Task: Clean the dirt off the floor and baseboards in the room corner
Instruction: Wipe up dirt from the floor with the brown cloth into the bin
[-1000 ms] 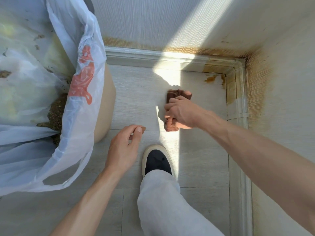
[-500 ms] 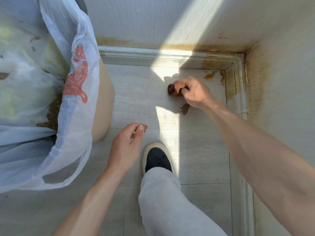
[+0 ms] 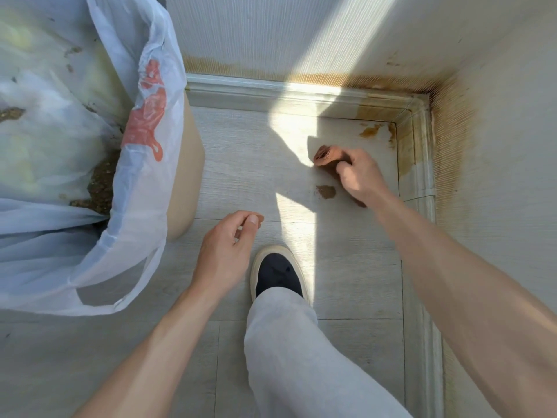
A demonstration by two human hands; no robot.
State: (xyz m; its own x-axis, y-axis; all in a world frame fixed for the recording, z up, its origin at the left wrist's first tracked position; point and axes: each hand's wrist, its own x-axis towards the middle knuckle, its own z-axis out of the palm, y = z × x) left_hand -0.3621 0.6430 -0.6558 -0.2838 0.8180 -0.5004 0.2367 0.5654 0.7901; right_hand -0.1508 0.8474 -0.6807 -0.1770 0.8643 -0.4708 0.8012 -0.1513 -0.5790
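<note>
The head view looks down into a room corner. The right hand (image 3: 360,175) grips a brown cloth (image 3: 325,156), with the fingers curled around it, and holds it down against the pale floor (image 3: 241,164). One bunched end of the cloth sticks out from the hand on the side away from the corner; a small piece of it also shows under the wrist. Just beside the hand, on the side toward the person, a small brown smear of dirt (image 3: 327,191) lies on the floor. Nearer the corner than the hand, an orange-brown stain (image 3: 370,130) sits on the floor close to the baseboards (image 3: 420,140), and the baseboards themselves carry yellowish marks where they meet. The walls above them are also tinted brown at the corner.

The left hand (image 3: 224,245) hovers above the floor, farther from the corner than the right hand, near the toe of a dark shoe (image 3: 278,274). Its fingers are loosely curled with the thumb tip against the forefinger, and I cannot tell if it pinches anything. Farther from the corner, beyond the left hand, stands a beige bin (image 3: 185,164) lined with a thin white plastic bag (image 3: 144,182); brown dirt lies inside the bag.
</note>
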